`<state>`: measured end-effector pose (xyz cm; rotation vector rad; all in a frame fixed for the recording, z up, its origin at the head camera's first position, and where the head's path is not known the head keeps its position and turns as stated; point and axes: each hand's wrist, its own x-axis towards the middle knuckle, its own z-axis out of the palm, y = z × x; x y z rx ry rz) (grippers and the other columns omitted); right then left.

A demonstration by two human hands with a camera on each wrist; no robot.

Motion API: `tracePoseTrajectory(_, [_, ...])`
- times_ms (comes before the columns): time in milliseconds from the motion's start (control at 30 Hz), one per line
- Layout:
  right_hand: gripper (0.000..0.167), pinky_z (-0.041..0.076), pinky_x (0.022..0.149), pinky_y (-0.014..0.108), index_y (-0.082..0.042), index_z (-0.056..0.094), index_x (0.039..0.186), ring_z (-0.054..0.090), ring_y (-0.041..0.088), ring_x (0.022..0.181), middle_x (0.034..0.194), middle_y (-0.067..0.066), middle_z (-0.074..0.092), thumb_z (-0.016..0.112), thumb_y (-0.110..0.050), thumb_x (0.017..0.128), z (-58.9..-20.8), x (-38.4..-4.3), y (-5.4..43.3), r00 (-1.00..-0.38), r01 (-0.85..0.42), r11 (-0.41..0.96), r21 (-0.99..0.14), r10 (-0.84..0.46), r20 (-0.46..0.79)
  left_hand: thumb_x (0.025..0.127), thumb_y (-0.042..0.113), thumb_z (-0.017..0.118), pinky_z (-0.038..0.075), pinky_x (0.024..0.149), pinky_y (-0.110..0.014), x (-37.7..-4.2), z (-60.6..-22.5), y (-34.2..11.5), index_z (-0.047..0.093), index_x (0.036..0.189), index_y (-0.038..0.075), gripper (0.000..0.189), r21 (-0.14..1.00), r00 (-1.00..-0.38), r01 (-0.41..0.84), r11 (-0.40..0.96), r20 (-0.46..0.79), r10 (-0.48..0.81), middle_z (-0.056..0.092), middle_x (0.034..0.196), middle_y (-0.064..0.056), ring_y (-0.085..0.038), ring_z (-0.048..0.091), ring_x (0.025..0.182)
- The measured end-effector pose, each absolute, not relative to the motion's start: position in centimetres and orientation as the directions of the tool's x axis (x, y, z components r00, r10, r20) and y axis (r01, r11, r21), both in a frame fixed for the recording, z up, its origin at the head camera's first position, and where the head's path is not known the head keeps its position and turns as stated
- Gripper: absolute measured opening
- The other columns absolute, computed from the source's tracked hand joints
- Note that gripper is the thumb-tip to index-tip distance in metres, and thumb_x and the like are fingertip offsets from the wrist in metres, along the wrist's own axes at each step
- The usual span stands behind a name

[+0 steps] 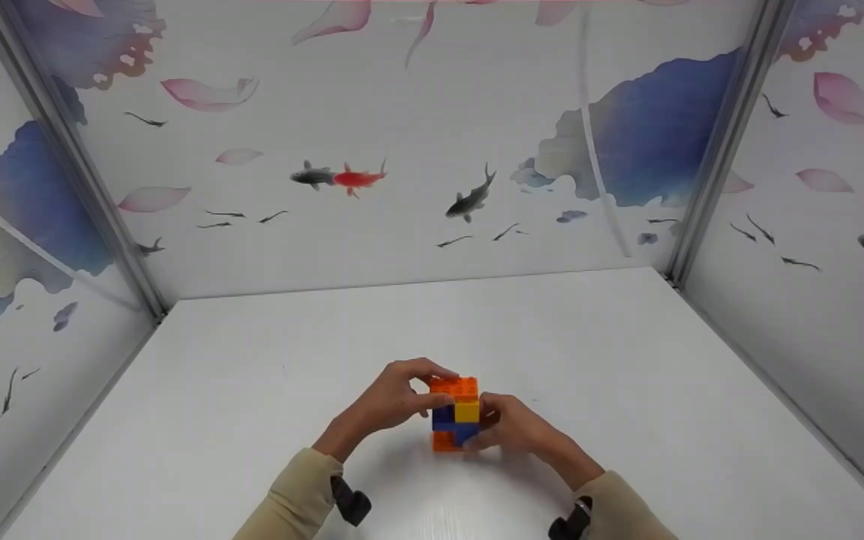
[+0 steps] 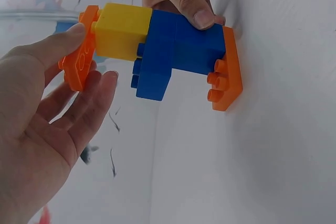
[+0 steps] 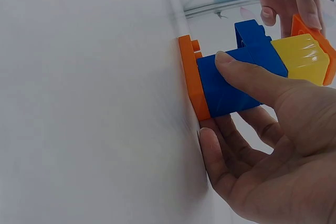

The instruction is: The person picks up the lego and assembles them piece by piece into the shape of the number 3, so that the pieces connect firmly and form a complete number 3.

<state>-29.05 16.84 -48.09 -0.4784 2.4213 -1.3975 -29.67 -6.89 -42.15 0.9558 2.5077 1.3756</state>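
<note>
A small stack of toy building bricks stands upright on the white table. At its foot is a flat orange brick [image 2: 232, 72]. Above that come a lower blue brick [image 2: 197, 48] and an upper blue brick [image 2: 157, 59] jutting out to the left. A yellow brick [image 1: 467, 412] sits higher on the right side, and another flat orange brick [image 2: 80, 64] lies on top, slightly tilted, with yellow studs showing at its edge. My left hand [image 1: 398, 395] pinches this top orange brick between thumb and fingers. With thumb and fingers, my right hand [image 1: 513, 424] grips the lower blue brick.
The white table [image 1: 252, 375] spreads around the stack. Behind it rises a white back panel [image 1: 402, 247] printed with fish and petals, and similar side panels [image 1: 799, 315] stand left and right. Dark wrist cameras [image 1: 349, 501] are strapped at both sleeves.
</note>
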Motion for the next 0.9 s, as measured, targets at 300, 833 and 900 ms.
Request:
tracePoseTrajectory(300, [0.044, 0.05, 0.105, 0.052, -0.013, 0.066, 0.12, 0.063, 0.022, 0.106, 0.116, 0.005, 0.068, 0.085, -0.017, 0.08, -48.14, -29.06, 16.91, -0.896, -0.136, 0.472, -0.871, -0.433, -0.095, 0.096, 0.023, 0.069, 0.057, 0.068, -0.023, -29.69, -41.68, -6.81, 0.071, 0.123, 0.017, 0.028, 0.768, -0.779, 0.487, 0.416, 0.166, 0.605, 0.068, 0.12, -0.004, -0.019, 0.06, 0.097])
tracePoseTrajectory(833, [0.043, 0.049, 0.107, 0.052, -0.013, 0.065, 0.119, 0.063, 0.022, 0.108, 0.119, 0.005, 0.068, 0.084, -0.019, 0.08, -48.27, -29.2, 16.95, -0.891, -0.134, 0.461, -0.877, -0.444, -0.097, 0.095, 0.023, 0.07, 0.058, 0.066, -0.023, -29.71, -42.06, -6.94, 0.072, 0.124, 0.017, 0.029, 0.796, -0.779, 0.464, 0.388, 0.159, 0.606, 0.068, 0.117, -0.006, -0.02, 0.062, 0.095])
tracePoseTrajectory(900, [0.042, 0.05, 0.106, 0.051, -0.012, 0.065, 0.117, 0.064, 0.021, 0.107, 0.117, 0.005, 0.069, 0.084, -0.018, 0.08, -48.27, -29.16, 16.93, -0.891, -0.137, 0.456, -0.879, -0.445, -0.092, 0.095, 0.025, 0.07, 0.058, 0.066, -0.024, -29.67, -42.19, -7.0, 0.071, 0.125, 0.018, 0.031, 0.796, -0.782, 0.462, 0.392, 0.157, 0.603, 0.068, 0.116, -0.005, -0.019, 0.062, 0.094])
